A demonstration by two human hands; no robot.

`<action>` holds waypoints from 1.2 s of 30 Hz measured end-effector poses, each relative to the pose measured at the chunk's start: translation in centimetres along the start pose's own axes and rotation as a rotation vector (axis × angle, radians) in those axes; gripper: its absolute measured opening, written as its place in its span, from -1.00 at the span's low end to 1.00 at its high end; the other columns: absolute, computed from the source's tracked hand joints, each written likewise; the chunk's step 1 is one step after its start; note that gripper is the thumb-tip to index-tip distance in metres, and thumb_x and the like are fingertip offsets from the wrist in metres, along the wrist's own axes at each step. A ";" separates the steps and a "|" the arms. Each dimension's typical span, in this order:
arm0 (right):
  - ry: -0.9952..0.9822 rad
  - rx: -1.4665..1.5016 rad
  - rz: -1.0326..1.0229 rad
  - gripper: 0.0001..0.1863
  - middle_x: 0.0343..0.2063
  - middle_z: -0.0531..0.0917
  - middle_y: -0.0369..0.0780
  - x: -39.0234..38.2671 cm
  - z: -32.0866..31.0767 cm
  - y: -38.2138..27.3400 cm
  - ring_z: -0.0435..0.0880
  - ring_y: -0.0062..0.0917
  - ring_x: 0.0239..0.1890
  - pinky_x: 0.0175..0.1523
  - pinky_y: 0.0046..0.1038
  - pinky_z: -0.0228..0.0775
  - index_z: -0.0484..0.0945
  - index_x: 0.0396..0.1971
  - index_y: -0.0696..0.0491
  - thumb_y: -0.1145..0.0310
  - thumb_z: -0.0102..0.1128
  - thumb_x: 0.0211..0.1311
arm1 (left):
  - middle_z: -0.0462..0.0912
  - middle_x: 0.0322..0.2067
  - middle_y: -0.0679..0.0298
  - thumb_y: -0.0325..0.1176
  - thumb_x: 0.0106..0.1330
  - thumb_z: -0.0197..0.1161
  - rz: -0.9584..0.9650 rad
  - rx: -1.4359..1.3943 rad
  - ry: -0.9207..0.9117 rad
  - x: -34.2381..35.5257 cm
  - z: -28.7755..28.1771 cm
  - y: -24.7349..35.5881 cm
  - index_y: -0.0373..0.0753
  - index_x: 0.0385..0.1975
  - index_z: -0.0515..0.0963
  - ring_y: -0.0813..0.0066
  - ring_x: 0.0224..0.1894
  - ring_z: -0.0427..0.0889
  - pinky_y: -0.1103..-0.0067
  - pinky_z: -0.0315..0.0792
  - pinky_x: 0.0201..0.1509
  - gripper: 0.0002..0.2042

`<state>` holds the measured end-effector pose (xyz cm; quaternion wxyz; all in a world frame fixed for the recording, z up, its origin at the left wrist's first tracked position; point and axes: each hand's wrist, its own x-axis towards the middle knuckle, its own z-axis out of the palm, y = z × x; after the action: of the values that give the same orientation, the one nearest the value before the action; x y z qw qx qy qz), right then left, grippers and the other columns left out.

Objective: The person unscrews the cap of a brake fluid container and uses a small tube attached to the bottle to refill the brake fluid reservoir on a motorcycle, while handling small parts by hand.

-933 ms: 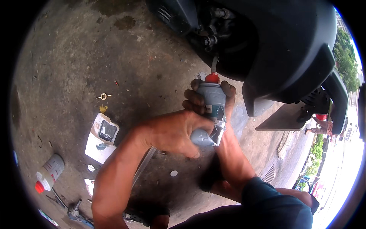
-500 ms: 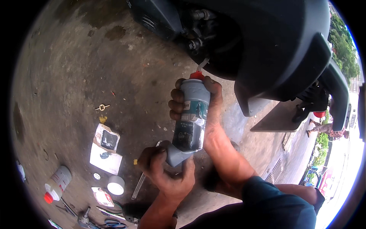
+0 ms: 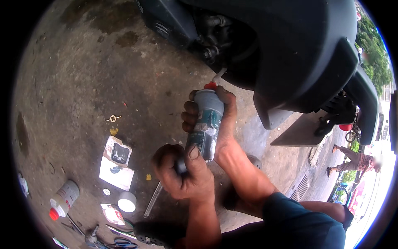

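Observation:
My right hand (image 3: 226,108) is wrapped round the upper part of a grey squeeze bottle (image 3: 204,124) with a torn teal label and a red cap (image 3: 209,86). A pale, bent tube (image 3: 218,75) runs from the cap toward the dark wheel recess of a vehicle; whether its tip is inserted I cannot tell. My left hand (image 3: 186,174) is closed round the bottle's lower end, its thumb lying up along the side. The bottle's bottom is mostly hidden behind those fingers.
Black vehicle bodywork (image 3: 302,50) fills the upper right. On the stained concrete at left lie a red-capped bottle (image 3: 65,198), white jar (image 3: 127,201), torn card (image 3: 116,170), brass fitting (image 3: 112,118), metal rod (image 3: 154,199) and tools (image 3: 92,237). A passer-by (image 3: 353,162) walks at right.
The bottle has shifted left in the picture. My left hand has moved down and left from across its middle, then turned thumb-up round its lower end. The passer-by has moved lower in view.

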<state>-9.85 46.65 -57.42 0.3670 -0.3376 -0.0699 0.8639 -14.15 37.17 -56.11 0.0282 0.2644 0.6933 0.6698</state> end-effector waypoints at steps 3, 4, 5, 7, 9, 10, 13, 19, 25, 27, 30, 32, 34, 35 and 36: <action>0.031 -0.012 -0.014 -0.42 -0.58 0.45 -0.34 0.1 0.3 0.0 0.34 -0.61 -0.58 -0.52 -0.55 0.15 0.49 -0.31 0.02 -0.26 0.10 0.01 | 0.52 -0.50 0.08 -0.32 0.28 0.28 0.021 0.067 -0.011 0.8 0.6 0.1 -0.41 -0.47 0.49 0.22 -0.51 0.49 0.41 0.36 -0.46 -0.75; 0.060 0.025 0.001 -0.44 -0.61 0.46 -0.31 0.2 0.5 -0.1 0.37 -0.56 -0.62 -0.55 -0.51 0.17 0.50 -0.34 0.03 -0.23 0.07 0.00 | 0.52 -0.50 0.08 -0.32 0.28 0.28 0.021 0.067 -0.010 0.9 0.6 0.1 -0.41 -0.47 0.49 0.22 -0.51 0.49 0.41 0.36 -0.46 -0.75; 0.090 0.062 0.016 -0.45 -0.63 0.46 -0.27 0.3 0.6 -0.2 0.40 -0.52 -0.66 -0.58 -0.48 0.19 0.50 -0.36 0.04 -0.21 0.04 0.00 | 0.51 -0.54 0.09 -0.33 0.28 0.26 -0.020 0.065 -0.046 1.0 0.5 0.2 -0.41 -0.50 0.49 0.22 -0.53 0.49 0.42 0.34 -0.48 -0.76; 0.094 0.055 0.011 -0.45 -0.63 0.46 -0.27 0.2 0.8 -0.4 0.40 -0.52 -0.66 -0.58 -0.48 0.20 0.50 -0.36 0.04 -0.21 0.03 0.00 | 0.50 -0.57 0.10 -0.35 0.28 0.24 -0.062 0.066 -0.085 1.1 0.4 0.4 -0.40 -0.54 0.49 0.23 -0.54 0.49 0.44 0.31 -0.50 -0.75; 0.098 0.048 0.006 -0.45 -0.63 0.46 -0.27 0.2 0.7 -0.4 0.40 -0.52 -0.66 -0.58 -0.47 0.20 0.50 -0.37 0.04 -0.21 0.02 0.01 | 0.47 -0.62 0.11 -0.38 0.27 0.20 -0.129 0.033 -0.095 1.4 0.6 0.8 -0.40 -0.61 0.48 0.24 -0.61 0.46 0.45 0.26 -0.55 -0.75; 0.077 0.053 0.010 -0.45 -0.63 0.46 -0.27 0.3 0.7 -0.4 0.40 -0.52 -0.66 -0.58 -0.47 0.19 0.50 -0.36 0.05 -0.21 0.02 0.01 | 0.47 -0.62 0.11 -0.38 0.27 0.20 -0.129 0.034 -0.095 1.5 0.5 0.8 -0.40 -0.61 0.48 0.24 -0.61 0.46 0.45 0.26 -0.55 -0.75; 0.077 0.050 0.001 -0.45 -0.64 0.46 -0.27 0.1 0.9 -0.3 0.39 -0.53 -0.67 -0.58 -0.48 0.19 0.49 -0.36 0.05 -0.20 0.02 0.02 | 0.44 -0.66 0.11 -0.43 0.24 0.17 -0.174 0.028 -0.137 1.7 0.2 0.6 -0.41 -0.64 0.44 0.26 -0.67 0.42 0.44 0.21 -0.60 -0.76; 0.011 0.037 -0.012 -0.43 -0.61 0.44 -0.29 0.0 -0.3 -0.1 0.36 -0.57 -0.63 -0.56 -0.52 0.16 0.48 -0.31 0.05 -0.22 0.05 0.04 | 0.37 -0.73 0.12 -0.49 0.19 0.15 -0.112 -0.013 -0.168 1.8 0.2 0.1 -0.39 -0.70 0.36 0.25 -0.71 0.37 0.41 0.16 -0.63 -0.76; -0.079 0.018 -0.015 -0.39 -0.52 0.47 -0.27 -0.2 -1.2 -0.2 0.42 -0.54 -0.53 -0.49 -0.53 0.25 0.47 -0.24 0.06 -0.24 0.07 0.06 | 0.36 -0.74 0.15 -0.48 0.13 0.20 -0.146 -0.063 -0.300 1.6 -0.4 -0.2 -0.36 -0.72 0.33 0.29 -0.73 0.35 0.43 0.14 -0.64 -0.75; -0.099 0.018 -0.014 -0.38 -0.48 0.50 -0.25 -0.4 -1.0 -0.3 0.46 -0.51 -0.49 -0.45 -0.52 0.31 0.48 -0.21 0.07 -0.25 0.08 0.07 | 0.36 -0.74 0.16 -0.49 0.12 0.19 -0.168 -0.064 -0.363 1.7 -0.5 -0.2 -0.35 -0.71 0.33 0.30 -0.73 0.35 0.45 0.15 -0.65 -0.77; 0.047 0.091 -0.004 -0.40 -0.42 0.58 -0.17 -0.8 0.1 -0.4 0.59 -0.40 -0.44 -0.35 -0.37 0.48 0.48 -0.18 0.08 -0.19 0.03 0.07 | 0.32 -0.77 0.26 -0.42 0.18 0.13 -0.153 -0.103 -0.362 1.5 -0.3 0.0 -0.39 -0.72 0.35 0.57 -0.69 0.26 0.50 0.10 -0.62 -0.73; 0.002 -0.007 0.001 -0.31 -0.31 0.55 -0.19 -1.1 0.4 -0.7 0.54 -0.40 -0.31 -0.21 -0.39 0.46 0.47 -0.08 0.09 -0.26 0.11 0.07 | 0.35 -0.75 0.22 -0.45 0.15 0.17 -0.137 -0.114 -0.395 1.5 -0.3 -0.1 -0.36 -0.72 0.35 0.44 -0.71 0.32 0.48 0.15 -0.63 -0.75; 0.011 -0.018 0.011 -0.31 -0.32 0.54 -0.20 -1.2 0.5 -0.8 0.54 -0.41 -0.32 -0.23 -0.40 0.45 0.46 -0.08 0.09 -0.26 0.12 0.06 | 0.38 -0.73 0.17 -0.47 0.13 0.21 -0.120 -0.121 -0.428 1.5 -0.4 -0.4 -0.33 -0.72 0.34 0.30 -0.72 0.39 0.47 0.20 -0.64 -0.76; 0.021 -0.028 0.021 -0.31 -0.33 0.54 -0.21 -1.1 0.5 -0.8 0.53 -0.43 -0.34 -0.24 -0.41 0.43 0.46 -0.08 0.09 -0.25 0.13 0.06 | 0.38 -0.73 0.17 -0.47 0.13 0.21 -0.117 -0.124 -0.442 1.5 -0.5 -0.5 -0.33 -0.72 0.34 0.30 -0.73 0.39 0.47 0.21 -0.64 -0.76; 0.022 -0.029 0.018 -0.31 -0.33 0.54 -0.21 -1.1 0.0 -0.9 0.53 -0.43 -0.34 -0.24 -0.41 0.43 0.46 -0.08 0.09 -0.25 0.13 0.06 | 0.38 -0.74 0.17 -0.46 0.14 0.21 -0.116 -0.134 -0.457 1.5 -0.4 -0.5 -0.33 -0.72 0.35 0.30 -0.73 0.39 0.46 0.22 -0.63 -0.75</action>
<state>-8.72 46.55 -56.49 0.3548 -0.3531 -0.0753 0.8624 -15.80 37.39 -56.11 0.2402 0.3665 0.6370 0.6342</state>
